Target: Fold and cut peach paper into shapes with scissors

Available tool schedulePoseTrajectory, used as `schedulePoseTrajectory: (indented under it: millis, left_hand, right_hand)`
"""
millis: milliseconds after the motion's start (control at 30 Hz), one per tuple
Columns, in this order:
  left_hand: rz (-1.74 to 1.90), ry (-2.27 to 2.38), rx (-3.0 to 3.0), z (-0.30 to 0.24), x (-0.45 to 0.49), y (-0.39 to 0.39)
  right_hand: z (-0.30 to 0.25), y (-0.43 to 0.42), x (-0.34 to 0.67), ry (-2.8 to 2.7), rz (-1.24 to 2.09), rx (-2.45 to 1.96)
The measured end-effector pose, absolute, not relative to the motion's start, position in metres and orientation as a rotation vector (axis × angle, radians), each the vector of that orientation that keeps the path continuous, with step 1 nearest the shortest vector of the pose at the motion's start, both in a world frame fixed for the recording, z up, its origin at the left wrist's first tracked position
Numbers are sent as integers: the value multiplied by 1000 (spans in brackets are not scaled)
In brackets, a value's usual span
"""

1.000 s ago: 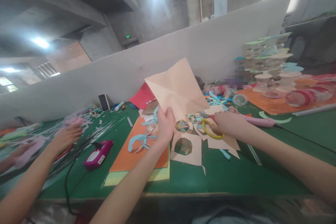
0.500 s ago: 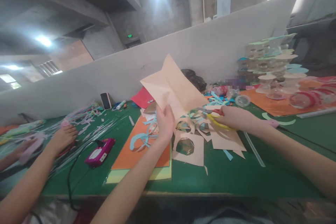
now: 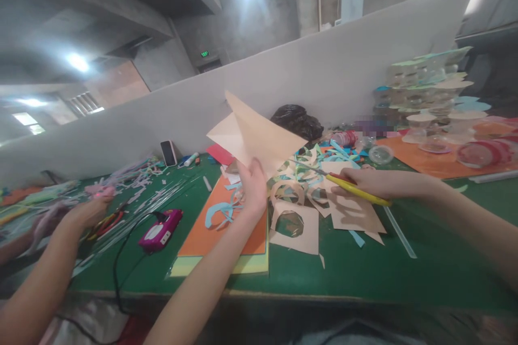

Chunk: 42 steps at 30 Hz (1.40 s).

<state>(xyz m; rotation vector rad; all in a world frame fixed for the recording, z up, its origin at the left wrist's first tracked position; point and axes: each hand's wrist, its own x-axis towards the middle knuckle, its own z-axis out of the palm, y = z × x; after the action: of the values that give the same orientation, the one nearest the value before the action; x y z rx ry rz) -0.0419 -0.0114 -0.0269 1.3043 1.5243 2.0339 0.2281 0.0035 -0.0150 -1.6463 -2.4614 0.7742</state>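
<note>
My left hand (image 3: 253, 187) is closed on the lower edge of a folded peach paper sheet (image 3: 254, 137) and holds it up over the green table (image 3: 364, 269). My right hand (image 3: 370, 182) grips yellow-handled scissors (image 3: 352, 188), whose blades point left toward the sheet's lower right edge. Below both hands lie peach offcuts with round holes (image 3: 295, 223) and curled paper strips (image 3: 301, 175).
An orange sheet (image 3: 218, 234) with blue strips lies left of the offcuts. A magenta corded tool (image 3: 159, 230) sits further left. A co-worker's hands (image 3: 83, 210) work at the left among thin strips. A phone (image 3: 168, 153), a black bag (image 3: 297, 120) and stacked plastic cups (image 3: 429, 102) stand along the white partition.
My right hand lifted the scissors off the table and turned them toward the sheet. My left hand turned the peach sheet, which now shows narrower. The view shifted slightly.
</note>
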Motion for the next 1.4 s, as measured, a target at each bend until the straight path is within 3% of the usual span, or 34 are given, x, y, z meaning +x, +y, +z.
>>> schedulePoseTrajectory:
  millis: [167, 333, 533, 1400]
  left_hand:
    - [2060, 1492, 1355, -28, -42, -12]
    - [2066, 1465, 1419, -30, -43, -14]
    - [2118, 1513, 1378, -33, -45, -10]
    - [1980, 1705, 1185, -26, -34, -21]
  right_hand:
    - [-16, 1, 228, -2508, 795, -1569]
    - [-12, -3, 227, -2462, 1043, -1460]
    - [-8, -6, 224, -2460, 886, -1522]
    - [-16, 5, 235, -2466, 903, -1435]
